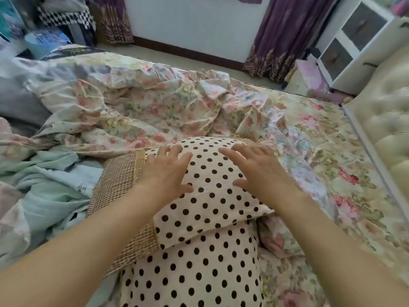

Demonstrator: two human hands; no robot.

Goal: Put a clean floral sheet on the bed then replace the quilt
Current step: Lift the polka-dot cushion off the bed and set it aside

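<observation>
Far left there's a mint green blanket (47,182) all crumpled up, with the floral sheet (141,107) bunched in a rumpled heap behind it, across the middle of the bed. Then the left hand (164,171), fingers spread and flat on the top polka-dot pillow (210,191), which sits on a second dotted pillow (199,269) with a woven mat-type cover (120,185) poking out at its left side. The right hand (259,171) is on the same pillow, fingers spread too. Right of that, a flat floral quilted layer (332,165) runs up to the tufted headboard (387,120).
</observation>
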